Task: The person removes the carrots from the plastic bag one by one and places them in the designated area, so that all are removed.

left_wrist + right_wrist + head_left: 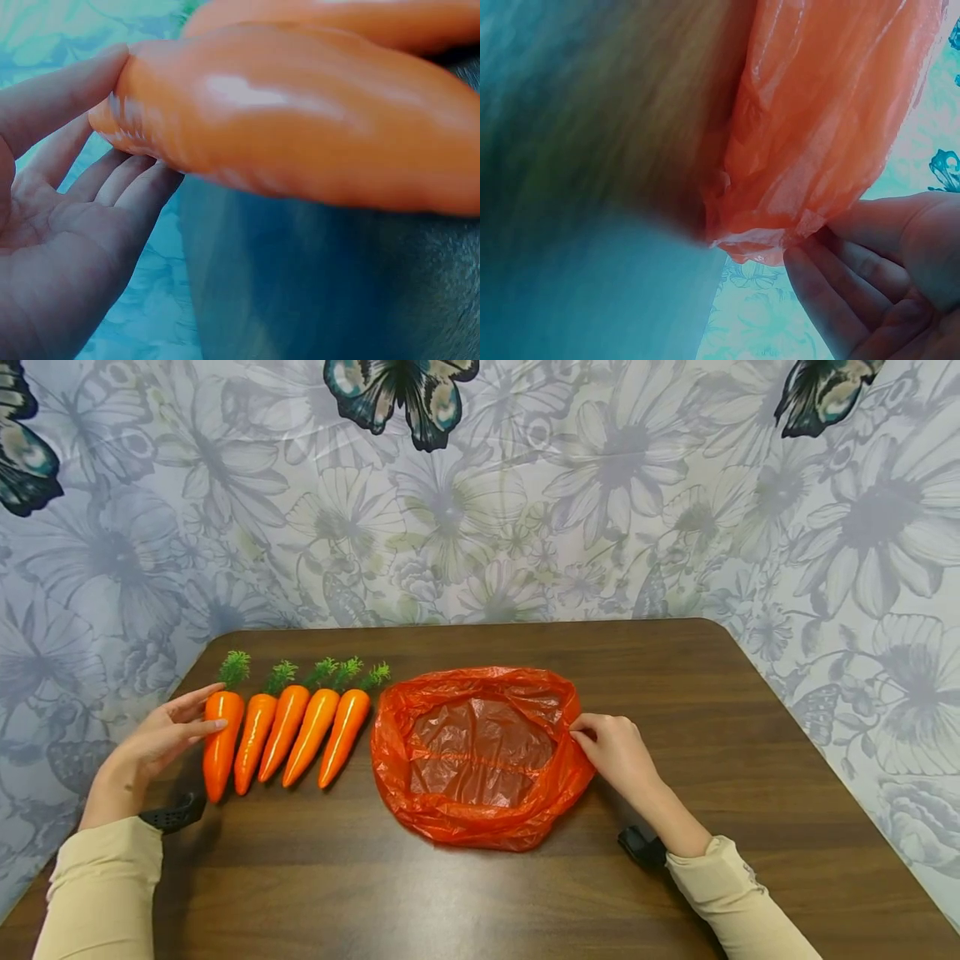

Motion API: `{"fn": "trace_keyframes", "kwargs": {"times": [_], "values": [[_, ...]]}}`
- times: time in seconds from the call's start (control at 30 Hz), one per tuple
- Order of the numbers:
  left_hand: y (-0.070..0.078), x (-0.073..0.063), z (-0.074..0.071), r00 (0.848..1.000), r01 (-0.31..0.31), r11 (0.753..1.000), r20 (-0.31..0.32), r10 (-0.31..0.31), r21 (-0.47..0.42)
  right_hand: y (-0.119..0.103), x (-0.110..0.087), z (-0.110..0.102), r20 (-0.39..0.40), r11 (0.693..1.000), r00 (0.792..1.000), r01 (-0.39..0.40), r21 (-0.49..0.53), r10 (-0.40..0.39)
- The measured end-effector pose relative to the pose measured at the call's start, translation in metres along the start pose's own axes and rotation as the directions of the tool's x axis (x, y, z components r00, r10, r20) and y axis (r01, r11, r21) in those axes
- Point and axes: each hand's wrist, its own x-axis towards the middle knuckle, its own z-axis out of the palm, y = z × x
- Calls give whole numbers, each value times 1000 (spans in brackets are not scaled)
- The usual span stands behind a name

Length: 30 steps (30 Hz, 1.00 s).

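Note:
Several orange toy-like carrots with green tops lie in a row on the left of the table. My left hand point(161, 735) grips the leftmost carrot point(222, 747) near its thick end. The left wrist view shows the thumb on one side of this carrot point(285, 112) and the fingers point(139, 184) curled against its other side. Right of the row sits a red plastic bag point(480, 822), its mouth spread wide and facing up. My right hand point(618, 752) pinches the bag's right rim. From the right wrist, thumb and fingertips meet on the edge of the bag point(810, 127).
The brown wooden table point(750, 735) ends at a wall covering point(487, 527) with flowers and butterflies. The rightmost carrot point(345, 735) lies close to the bag's left side. Dark bands point(176, 814) circle both wrists.

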Motion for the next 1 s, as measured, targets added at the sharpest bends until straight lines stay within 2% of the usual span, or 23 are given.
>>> {"fn": "trace_keyframes", "kwargs": {"times": [0.33,0.53,0.7,1.0], "values": [[-12,4,-3,1000,6,1000,8,-6,24,0,0,-1,11,1000,1000,-3,5,3],[-20,6,-3,1000,7,1000,23,-8,10,1,0,0,9,1000,1000,-4,4,4],[-23,4,0,1000,5,995,23,-8,102,0,0,0,10,1000,1000,0,-12,0],[-24,6,9,1000,-15,983,-3,16,183,0,0,-1,18,1000,1000,8,-5,-8]]}}
